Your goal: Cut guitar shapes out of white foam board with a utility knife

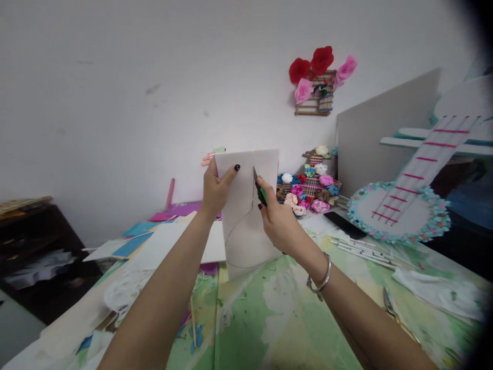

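Board (246,226): a white sheet standing upright on its lower edge on the table (269,318), at the centre of the view, face toward the camera. A thin pencilled curve crosses its lower half. A thin vertical line runs from the top edge down to the blade.

Left hand (215,190): clamped on the upper left corner of the board. The thumb lies on the near face, its dark nail visible. The other fingers are behind the sheet and hidden.

Right hand (277,218): closed around a cutter (259,189) with a green body. The blade points up and left and meets the board below the top edge, near the middle. A metal bangle (321,280) sits on this wrist.

Surroundings:
- Table: green and yellow patterned cover with small scraps on it
- Left of the board: coloured sheets (142,236) lying flat, near the wall
- Right of the board: a black slab (344,225), with white sticks (362,249) just beside it
- Far right: a guitar model (400,210) with a round body edged in small flowers and a neck with pink cross-lines, tilted upward to the right
- Behind the board: small flower models (308,187) against the wall, and a grey panel (385,133) leaning there
- On the wall: paper flowers (319,67), red and pink, on a wooden slat frame
- Beside the right forearm: scissors (389,303), flat on the table
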Available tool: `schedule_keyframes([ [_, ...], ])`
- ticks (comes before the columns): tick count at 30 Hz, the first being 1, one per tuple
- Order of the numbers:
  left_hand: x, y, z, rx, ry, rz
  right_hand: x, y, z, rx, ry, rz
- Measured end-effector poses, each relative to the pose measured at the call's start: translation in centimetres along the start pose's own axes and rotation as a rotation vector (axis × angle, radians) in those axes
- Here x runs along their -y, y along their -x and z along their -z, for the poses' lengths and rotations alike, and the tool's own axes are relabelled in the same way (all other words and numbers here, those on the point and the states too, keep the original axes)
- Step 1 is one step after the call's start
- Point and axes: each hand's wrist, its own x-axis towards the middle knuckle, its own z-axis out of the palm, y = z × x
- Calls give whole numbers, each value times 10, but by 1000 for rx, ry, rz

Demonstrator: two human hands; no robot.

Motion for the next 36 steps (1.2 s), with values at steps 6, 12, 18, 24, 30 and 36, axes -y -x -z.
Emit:
schedule_keyframes([
  [6, -1, 0, -1, -8, -2, -11, 1, 1, 0, 17, -1, -8],
  [12, -2, 0, -2, -4, 22, 14, 1, 3, -1, 18, 15, -16],
  [18, 2, 0, -1, 8, 7, -7, -1, 3, -4, 10, 11, -8],
  [24, 3, 0, 0, 20, 12, 9, -2, 5, -6, 14, -20, -13],
  [30, 2, 0, -1, 13, 36, 12, -1, 8, -8, 23, -26, -34],
  [36, 1, 1, -1, 12, 19, 6, -4, 16, -15, 34, -28, -41],
])
